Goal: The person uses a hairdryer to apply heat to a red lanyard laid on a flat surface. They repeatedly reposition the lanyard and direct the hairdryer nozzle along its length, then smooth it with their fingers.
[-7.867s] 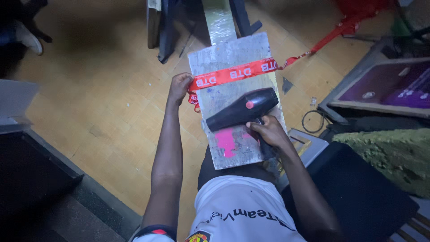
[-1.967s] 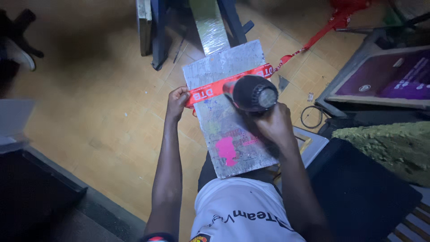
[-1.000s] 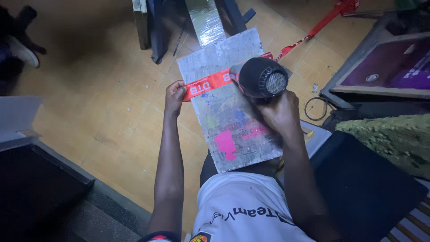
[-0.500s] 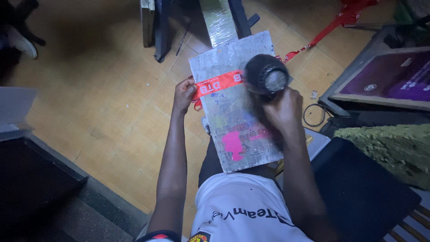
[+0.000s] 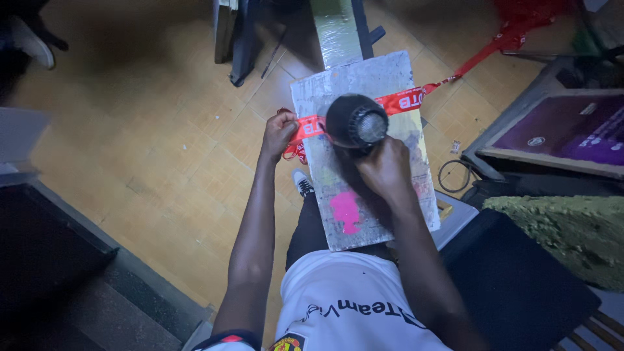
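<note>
Seated, we look down past our white shirt [image 5: 351, 305] to a grey, paint-stained board [image 5: 364, 149] resting on our lap, a pink blotch [image 5: 345, 211] near its closest edge. That near edge sits just above the shirt; the far edge butts against a pale plank [image 5: 337, 29] that runs away from us. To the right, the board's long side lies close to a dark case [image 5: 520, 286] and a wood-framed purple screen [image 5: 559, 133], leaving little room there. To the left, tiled floor [image 5: 149, 136] lies open as far as a dark step [image 5: 58, 260].

Our right hand [image 5: 387, 170] reaches forward over the board, wrist bent, its grip clenched around the handle of a black hair dryer [image 5: 356, 122], which points down at a red printed ribbon [image 5: 403, 101]. The ribbon lies stretched flat across the board's upper half and trails off the right edge toward red material on the floor.

Our left hand [image 5: 279, 133], arm nearly straight, sits at the board's left edge, its grip pinching the ribbon's end and holding it taut where it leaves the board.
</note>
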